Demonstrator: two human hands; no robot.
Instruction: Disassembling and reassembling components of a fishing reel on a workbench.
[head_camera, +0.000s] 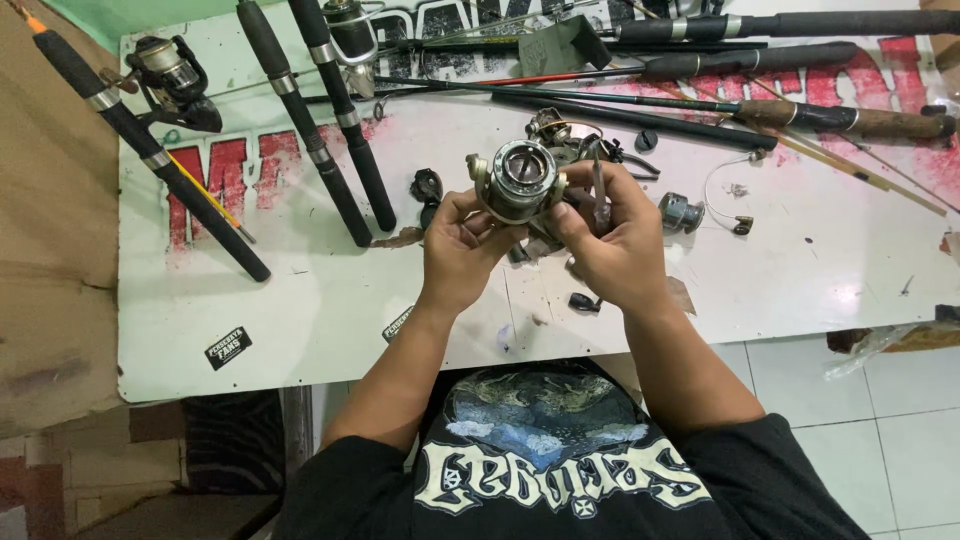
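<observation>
Black T-shirt (560, 480) fills the bottom of the frame, and from it both forearms rise toward the centre, where the action is. Left hand (458, 240) curls up from below-left, thumb and fingers pinched on the lower left side of a spinning reel (522, 182), and right hand (612, 240) closes around the reel's right side, fingers wrapped, with a thin metal tool (600, 190) standing upright between them. So both hands are shut on the same piece, neither spread. That reel sits dead centre, held just above the white table (300, 320), its spool face turned straight up at the camera, so its axis runs toward the lens rather than along the board. Which hand is nearer? Both are touching it; the left cradles from beneath, the right sits slightly higher and to the side, with the tool tip just beside the spool rim. Behind the reel, touching or nearly so, lies a cluster of reel parts (580, 140); a small metal part (680, 212) rests just right of the right hand. Fishing rods (320, 130) slant across the upper left, another reel (170, 75) mounted on the outermost one, and more rods (800, 115) stretch across the upper right.
</observation>
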